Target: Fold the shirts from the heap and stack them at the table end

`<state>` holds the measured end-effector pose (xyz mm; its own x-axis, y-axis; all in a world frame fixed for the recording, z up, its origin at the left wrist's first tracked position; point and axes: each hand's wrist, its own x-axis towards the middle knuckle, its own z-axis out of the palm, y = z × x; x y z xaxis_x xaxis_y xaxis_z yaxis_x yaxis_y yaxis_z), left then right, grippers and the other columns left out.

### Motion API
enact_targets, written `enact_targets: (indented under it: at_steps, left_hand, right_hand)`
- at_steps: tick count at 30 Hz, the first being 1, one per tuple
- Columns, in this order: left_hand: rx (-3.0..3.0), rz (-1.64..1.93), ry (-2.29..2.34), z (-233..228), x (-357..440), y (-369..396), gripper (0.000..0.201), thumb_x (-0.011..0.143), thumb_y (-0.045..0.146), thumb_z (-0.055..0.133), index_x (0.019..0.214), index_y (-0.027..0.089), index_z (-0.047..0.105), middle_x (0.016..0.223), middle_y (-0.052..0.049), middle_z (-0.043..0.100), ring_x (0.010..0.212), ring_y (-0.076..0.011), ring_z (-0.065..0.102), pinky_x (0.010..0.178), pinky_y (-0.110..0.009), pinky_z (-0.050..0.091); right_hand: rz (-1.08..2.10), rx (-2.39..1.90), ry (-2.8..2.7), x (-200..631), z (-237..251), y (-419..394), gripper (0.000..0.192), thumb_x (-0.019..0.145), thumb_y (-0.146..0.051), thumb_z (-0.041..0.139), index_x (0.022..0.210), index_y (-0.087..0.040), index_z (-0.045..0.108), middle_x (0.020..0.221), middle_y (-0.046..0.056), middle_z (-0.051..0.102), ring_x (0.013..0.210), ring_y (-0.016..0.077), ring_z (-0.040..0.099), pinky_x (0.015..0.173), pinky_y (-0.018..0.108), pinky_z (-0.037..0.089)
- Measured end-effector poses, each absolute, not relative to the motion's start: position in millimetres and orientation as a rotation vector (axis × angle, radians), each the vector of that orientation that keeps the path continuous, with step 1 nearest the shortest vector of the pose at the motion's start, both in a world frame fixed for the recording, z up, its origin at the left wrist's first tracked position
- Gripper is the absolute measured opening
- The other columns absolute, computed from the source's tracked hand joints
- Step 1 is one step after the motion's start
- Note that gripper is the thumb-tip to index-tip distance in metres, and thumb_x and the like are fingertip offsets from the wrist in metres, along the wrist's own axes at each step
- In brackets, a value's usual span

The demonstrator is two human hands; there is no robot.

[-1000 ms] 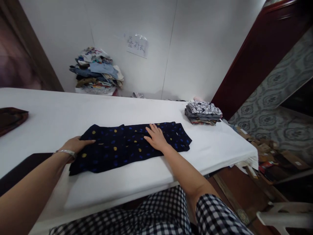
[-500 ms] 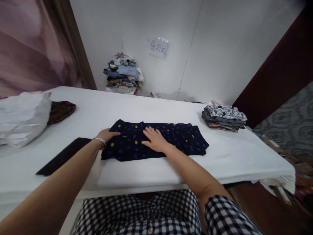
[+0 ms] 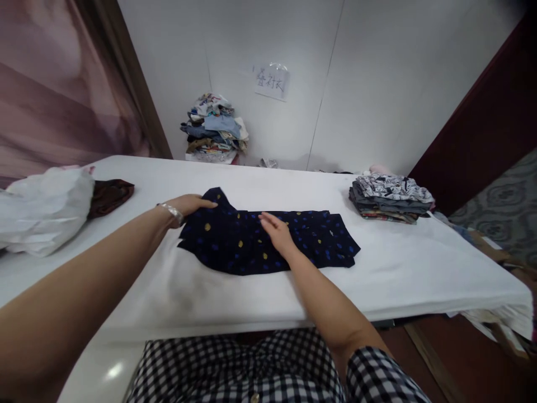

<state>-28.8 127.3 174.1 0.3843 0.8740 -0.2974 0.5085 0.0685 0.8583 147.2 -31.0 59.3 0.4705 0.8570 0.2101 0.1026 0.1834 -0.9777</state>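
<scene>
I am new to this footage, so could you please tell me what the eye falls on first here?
A dark dotted garment lies mid-table on the white table. The left hand lifts its left end while the right hand presses its middle. A folded stack sits at the far right.

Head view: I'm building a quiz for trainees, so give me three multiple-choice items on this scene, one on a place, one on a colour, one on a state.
1. Where is the folded stack of clothes? A on the table's far right B on the floor C under the white bag
2. What colour is the dotted garment? A red B dark navy C white
3. How is the right hand? A flat on the garment B in the air C clenched on a bag

A: it sits on the table by the right edge. B: navy with blue and yellow dots. A: palm down on the cloth.
</scene>
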Motion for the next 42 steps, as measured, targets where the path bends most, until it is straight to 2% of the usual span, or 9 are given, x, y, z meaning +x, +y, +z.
enact_targets:
  at_steps: [4, 8, 13, 15, 17, 20, 24, 31, 42]
  left_hand:
    - [1.618, 0.388, 0.969, 204, 33, 89, 0.045, 0.068, 0.033, 0.075, 0.108, 0.015, 0.062, 0.081, -0.008, 0.071, 0.063, -0.0190, 0.067, 0.056, -0.028, 0.055]
    - [1.633, 0.441, 0.732, 188, 75, 57, 0.060, 0.075, 0.036, 0.070, 0.127, 0.016, 0.050, 0.100, -0.012, 0.068, 0.073, -0.0181, 0.068, 0.067, -0.032, 0.058]
    - [1.742, 0.652, 1.089, 111, 63, 65, 0.051, 0.074, 0.035, 0.069, 0.120, 0.014, 0.057, 0.120, -0.016, 0.062, 0.103, -0.0253, 0.063, 0.083, -0.034, 0.054]
    - [1.702, 0.645, 1.177, 82, 50, 72, 0.052, 0.075, 0.036, 0.066, 0.120, 0.012, 0.057, 0.122, -0.017, 0.062, 0.105, -0.0261, 0.063, 0.086, -0.035, 0.053]
    - [1.654, 0.633, 1.210, 63, 40, 76, 0.055, 0.077, 0.039, 0.063, 0.124, 0.012, 0.054, 0.121, -0.017, 0.063, 0.100, -0.0242, 0.065, 0.085, -0.034, 0.053]
    - [1.598, 0.613, 1.192, 53, 36, 77, 0.061, 0.077, 0.041, 0.063, 0.129, 0.012, 0.051, 0.115, -0.016, 0.066, 0.090, -0.0222, 0.067, 0.077, -0.033, 0.055]
    - [1.578, 0.586, 1.139, 54, 38, 75, 0.068, 0.074, 0.044, 0.065, 0.131, 0.010, 0.049, 0.112, -0.016, 0.067, 0.094, -0.0241, 0.066, 0.070, -0.033, 0.056]
    - [1.811, 0.615, 1.115, 43, 35, 78, 0.057, 0.074, 0.047, 0.063, 0.123, 0.018, 0.056, 0.115, -0.012, 0.067, 0.106, -0.0274, 0.063, 0.094, -0.041, 0.049]
    - [1.770, 0.600, 0.919, 44, 31, 72, 0.065, 0.070, 0.050, 0.066, 0.126, 0.020, 0.052, 0.121, -0.012, 0.065, 0.100, -0.0244, 0.066, 0.087, -0.035, 0.055]
  right_hand:
    - [1.035, -1.012, -0.570, 180, 76, -42, 0.059, 0.089, -0.060, 0.044, 0.136, -0.025, 0.042, 0.123, 0.011, 0.064, 0.091, 0.0216, 0.069, 0.087, 0.044, 0.052]
    - [1.144, -0.929, -0.472, 220, 78, -56, 0.060, 0.091, -0.066, 0.030, 0.124, -0.022, 0.054, 0.104, 0.009, 0.070, 0.086, 0.0225, 0.069, 0.083, 0.042, 0.054]
    - [1.172, -1.089, -0.367, 242, 64, -61, 0.031, 0.088, -0.044, 0.053, 0.100, -0.017, 0.065, 0.087, 0.008, 0.072, 0.080, 0.0208, 0.069, 0.084, 0.038, 0.054]
    - [1.082, -1.156, -0.407, 242, 61, -58, 0.021, 0.082, -0.030, 0.063, 0.099, -0.018, 0.065, 0.084, 0.005, 0.072, 0.077, 0.0189, 0.068, 0.084, 0.036, 0.054]
    - [0.991, -1.229, -0.457, 240, 59, -56, 0.027, 0.076, -0.020, 0.065, 0.103, -0.021, 0.064, 0.082, 0.002, 0.072, 0.075, 0.0180, 0.068, 0.083, 0.036, 0.054]
    - [0.873, -1.328, -0.472, 238, 61, -55, 0.042, 0.072, -0.016, 0.065, 0.113, -0.023, 0.062, 0.086, 0.001, 0.073, 0.079, 0.0183, 0.068, 0.083, 0.036, 0.054]
    - [0.724, -1.476, -0.472, 235, 65, -59, 0.051, 0.072, -0.017, 0.065, 0.122, -0.023, 0.060, 0.099, 0.002, 0.072, 0.090, 0.0191, 0.068, 0.088, 0.035, 0.052]
    - [0.510, -1.843, -0.593, 233, 65, -69, 0.064, 0.073, -0.032, 0.066, 0.135, -0.020, 0.051, 0.133, 0.010, 0.057, 0.119, 0.0244, 0.056, 0.101, 0.036, 0.043]
    - [0.388, -1.862, -0.608, 234, 49, -80, 0.053, 0.071, -0.023, 0.070, 0.124, -0.025, 0.061, 0.124, 0.006, 0.062, 0.121, 0.0241, 0.054, 0.106, 0.039, 0.038]
